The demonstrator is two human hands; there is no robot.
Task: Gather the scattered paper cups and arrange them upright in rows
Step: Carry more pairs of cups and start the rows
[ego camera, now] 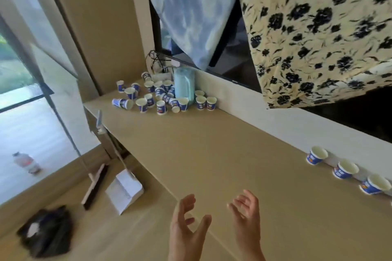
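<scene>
Far ahead and to the left of the left hand (pixel 186 226), the heap of scattered cups (pixel 161 97) sits in the back corner of the ledge (pixel 212 144), well apart from the fingertips and probably out of reach without stepping closer. The likeliest slip starts there. One tipped cup (pixel 122 103) lies on its side at the heap's left fringe, close to the ledge's open edge, and a careless nudge could roll it off towards the dustpan (pixel 124 190) on the floor below. The heap is also crowded, so reaching into it may topple neighbouring cups or snag the cables (pixel 158 61) behind the pale blue canister (pixel 184 85). Nearer, both hands hover empty over the ledge's near edge, palms turned towards each other. The left fingers (pixel 186 199) are spread and loosely curled, and the right hand (pixel 247 218) shows its fingers (pixel 244 199) fanned the same way, touching nothing. Ahead and to the right of the right fingers, the row of three cups (pixel 344 169) stands mouth-up along the wall, near but not touching the hand. These cups are light paper, so a hand swinging back with more cups could easily knock them over.
</scene>
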